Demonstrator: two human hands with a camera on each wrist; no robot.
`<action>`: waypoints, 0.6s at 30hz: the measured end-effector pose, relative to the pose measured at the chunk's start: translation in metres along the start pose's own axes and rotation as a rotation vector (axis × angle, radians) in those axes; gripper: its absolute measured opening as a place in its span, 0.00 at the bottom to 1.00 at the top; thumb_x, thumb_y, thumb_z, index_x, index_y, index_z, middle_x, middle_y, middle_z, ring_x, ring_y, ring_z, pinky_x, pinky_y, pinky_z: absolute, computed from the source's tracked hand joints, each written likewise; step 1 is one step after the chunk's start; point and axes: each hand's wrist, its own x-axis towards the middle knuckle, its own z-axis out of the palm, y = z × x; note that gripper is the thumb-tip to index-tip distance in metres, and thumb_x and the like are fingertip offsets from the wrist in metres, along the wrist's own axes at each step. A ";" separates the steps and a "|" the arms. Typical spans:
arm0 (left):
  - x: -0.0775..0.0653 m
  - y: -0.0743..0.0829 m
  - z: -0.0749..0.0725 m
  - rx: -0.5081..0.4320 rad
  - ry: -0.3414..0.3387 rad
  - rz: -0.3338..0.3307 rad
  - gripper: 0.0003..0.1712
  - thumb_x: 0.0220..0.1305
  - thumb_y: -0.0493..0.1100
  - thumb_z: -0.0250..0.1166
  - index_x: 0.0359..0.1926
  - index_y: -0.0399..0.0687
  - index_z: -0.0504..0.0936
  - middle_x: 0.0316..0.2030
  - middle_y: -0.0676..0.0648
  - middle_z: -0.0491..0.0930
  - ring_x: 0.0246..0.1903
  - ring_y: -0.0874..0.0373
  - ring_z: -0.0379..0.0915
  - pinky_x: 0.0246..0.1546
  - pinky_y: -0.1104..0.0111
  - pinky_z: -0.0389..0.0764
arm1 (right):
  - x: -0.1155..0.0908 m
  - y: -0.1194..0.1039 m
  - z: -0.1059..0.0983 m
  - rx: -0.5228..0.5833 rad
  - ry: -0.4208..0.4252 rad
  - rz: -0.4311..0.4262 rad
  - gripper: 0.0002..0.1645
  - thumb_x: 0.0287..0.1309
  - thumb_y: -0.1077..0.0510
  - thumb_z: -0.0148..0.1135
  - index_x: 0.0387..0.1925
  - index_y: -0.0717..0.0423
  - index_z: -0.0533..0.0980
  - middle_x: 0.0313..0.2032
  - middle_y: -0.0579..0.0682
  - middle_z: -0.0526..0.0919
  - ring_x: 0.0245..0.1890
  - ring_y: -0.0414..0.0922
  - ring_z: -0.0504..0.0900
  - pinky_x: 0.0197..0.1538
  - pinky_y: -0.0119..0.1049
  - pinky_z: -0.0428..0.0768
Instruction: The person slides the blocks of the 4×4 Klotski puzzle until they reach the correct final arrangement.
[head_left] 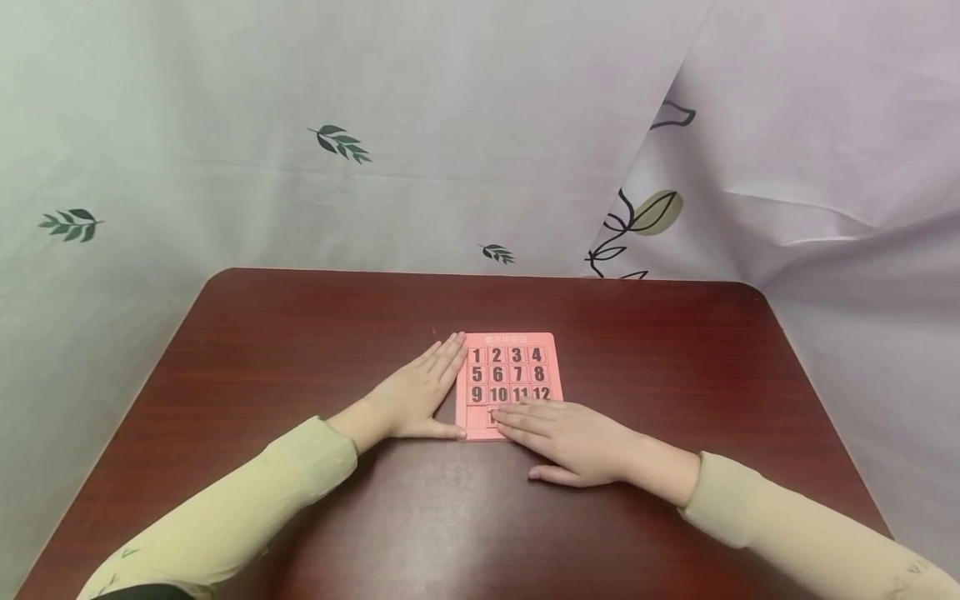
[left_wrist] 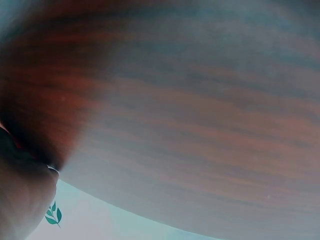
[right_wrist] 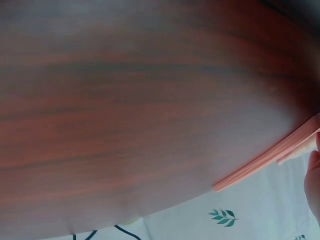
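Observation:
A pink sliding number puzzle (head_left: 517,338) lies flat on the table, its top three rows reading 1 to 12 in order. In the bottom row, the leftmost slot shows bare pink, and one tile (head_left: 493,417) beside it is partly covered by fingertips. My left hand (head_left: 420,390) lies along the puzzle's left side, fingers straight at the edge and thumb at the lower left corner. Across the lower right of the puzzle rests my right hand (head_left: 573,437), fingers extended over the bottom row and thumb on the table side. The right wrist view catches the puzzle's edge (right_wrist: 265,157).
The dark red wooden table (head_left: 315,325) has rounded far corners. Behind it and at both sides hangs pale cloth (head_left: 450,100) with printed leaves. The left wrist view shows mostly tabletop (left_wrist: 200,125).

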 end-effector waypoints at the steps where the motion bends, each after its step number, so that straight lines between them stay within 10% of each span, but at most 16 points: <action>1: 0.000 0.000 0.000 -0.001 0.002 0.000 0.73 0.62 0.82 0.59 0.82 0.26 0.47 0.84 0.27 0.41 0.85 0.38 0.40 0.86 0.52 0.52 | 0.001 0.000 0.000 0.000 0.002 -0.004 0.42 0.74 0.39 0.60 0.78 0.58 0.67 0.76 0.53 0.73 0.77 0.50 0.72 0.78 0.46 0.73; 18: -0.001 0.001 -0.001 -0.017 0.006 0.000 0.72 0.63 0.81 0.59 0.82 0.26 0.47 0.84 0.28 0.41 0.85 0.38 0.41 0.86 0.52 0.52 | 0.017 -0.001 -0.004 0.046 -0.008 -0.011 0.43 0.74 0.40 0.61 0.79 0.58 0.66 0.79 0.53 0.69 0.79 0.49 0.69 0.80 0.45 0.71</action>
